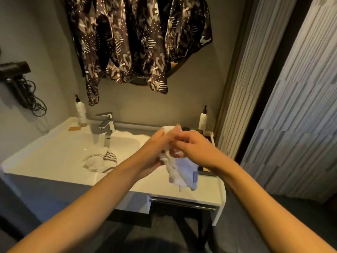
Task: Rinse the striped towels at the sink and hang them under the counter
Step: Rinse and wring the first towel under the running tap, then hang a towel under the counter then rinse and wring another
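A white towel (182, 172) is bunched between both hands above the right end of the white counter (206, 187). My left hand (155, 150) grips its upper left part and my right hand (193, 147) grips it from the right. Its lower end hangs down past the counter's front edge. A second towel (102, 160) with dark stripes lies crumpled in the sink basin (63, 154), under a stream of water from the chrome tap (106, 122). A metal rail (182, 202) runs under the counter at the right.
Two pump bottles stand on the counter, one at the back left (81, 114) and one at the back right (202, 119). A patterned garment (136, 39) hangs on the wall above. A hair dryer (16, 77) is mounted at the left. A striped wall (282, 106) rises at the right.
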### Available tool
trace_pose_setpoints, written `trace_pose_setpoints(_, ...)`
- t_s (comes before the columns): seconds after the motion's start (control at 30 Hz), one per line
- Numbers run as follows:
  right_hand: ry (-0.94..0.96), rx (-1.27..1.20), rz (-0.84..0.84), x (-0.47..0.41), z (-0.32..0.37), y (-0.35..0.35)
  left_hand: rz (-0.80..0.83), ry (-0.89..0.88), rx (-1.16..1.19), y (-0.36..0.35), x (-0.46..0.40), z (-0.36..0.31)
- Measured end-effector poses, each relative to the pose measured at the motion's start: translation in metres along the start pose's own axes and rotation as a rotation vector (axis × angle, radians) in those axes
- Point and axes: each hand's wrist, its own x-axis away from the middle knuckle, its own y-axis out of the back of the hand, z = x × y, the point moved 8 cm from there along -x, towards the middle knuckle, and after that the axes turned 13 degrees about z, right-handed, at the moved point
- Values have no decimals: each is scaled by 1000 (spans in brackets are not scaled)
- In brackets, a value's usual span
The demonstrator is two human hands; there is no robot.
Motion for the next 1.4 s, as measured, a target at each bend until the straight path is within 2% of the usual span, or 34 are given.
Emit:
trace_pose_setpoints(0.07, -3, 80, 140, 12, -2, -5, -144, -76, -47, 16, 4, 5)
trace_pose_setpoints(0.13, 5, 179, 61, 27, -8, 13, -268, -75, -124, 32, 8, 14)
trace_pose_setpoints(0.17, 24, 142, -69, 36, -14, 27, -304, -66, -156, 37, 8, 18)
trace_pose_setpoints(0.23, 21, -149, -461, 62, -44, 54, -295, -30, -128, 40, 7, 31)
trace_pose_setpoints(0.27, -52, -302, -551, 69, -69, 52, -264, -26, -87, 38, 5, 34)
trace_pose_setpoints(0.3, -165, -459, -502, 67, -94, 35, -222, -41, -36, 35, 3, 37)
trace_pose_setpoints(0.37, -346, -775, -170, 56, -130, -30, -145, -60, 125, 30, -1, 45)
trace_pose_setpoints(0.4, -350, -942, -56, 53, -141, -58, -111, -39, 231, 25, -2, 51)
trace_pose_setpoints(0.47, -241, -1177, 84, 48, -144, -90, -78, 55, 406, 21, -1, 67)
trace_pose_setpoints(0.53, -174, -1283, 124, 50, -137, -94, -48, 117, 486, 20, -1, 78)
trace_pose_setpoints(0.6, -137, -1300, 48, 51, -140, -86, -76, 135, 458, 28, -1, 85)
trace_pose_setpoints(0.67, -180, -1320, -113, 57, -157, -86, -193, 164, 368, 41, 2, 103)
trace_pose_setpoints(0.7, -249, -1290, -196, 61, -171, -90, -257, 206, 335, 47, 6, 120)
trace_pose_setpoints(0.77, -417, -1137, -313, 70, -198, -111, -270, 358, 400, 41, 21, 165)
trace_pose_setpoints(0.87, -601, -1042, -365, 89, -239, -153, -316, 535, 503, 48, 46, 249)
trace_pose_setpoints(0.93, -668, -1133, -345, 103, -266, -187, -392, 628, 405, 60, 61, 307)
trace_pose_setpoints(1.07, -808, -1244, -401, 133, -329, -268, -562, 732, -10, 82, 85, 382)
trace_pose_setpoints(1.13, -891, -1257, -469, 146, -354, -301, -603, 718, -22, 90, 90, 413)
trace_pose_setpoints(1.23, -884, -1248, -508, 139, -386, -326, -635, 669, 44, 103, 86, 447)
trace_pose_setpoints(1.27, -865, -1230, -524, 130, -405, -334, -652, 645, 46, 114, 78, 463)
trace_pose_setpoints(1.4, -670, -1209, -611, 82, -435, -304, -678, 476, -62, 144, 28, 458)
